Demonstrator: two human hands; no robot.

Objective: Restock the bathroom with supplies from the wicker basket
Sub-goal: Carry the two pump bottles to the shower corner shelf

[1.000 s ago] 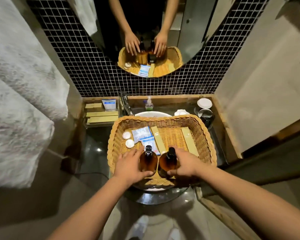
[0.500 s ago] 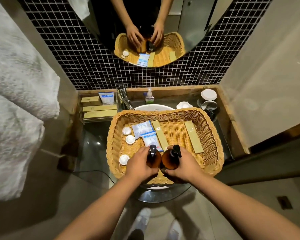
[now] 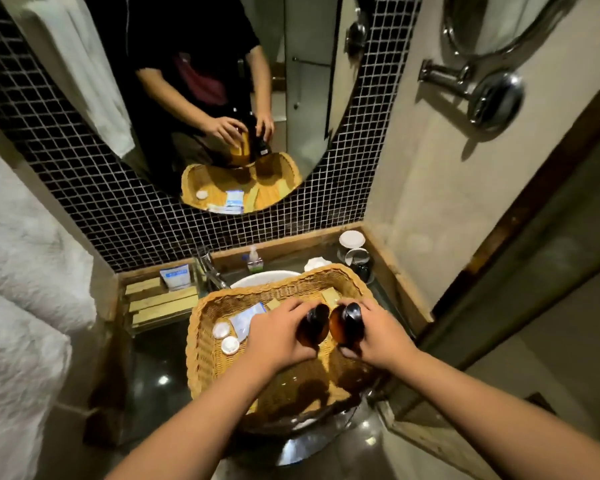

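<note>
Sink [image 3: 264, 278] mostly hidden under wicker basket [image 3: 197, 341]; packet [image 3: 176, 277] print unreadable; wall mirror [image 3: 492, 15] cut by top edge.

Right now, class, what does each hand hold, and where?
Left hand grips the left amber bottle round its body; right hand grips the right amber bottle likewise.

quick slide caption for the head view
Left hand grips one amber bottle, right hand grips the other bottle, both over the wicker basket on the sink
</note>
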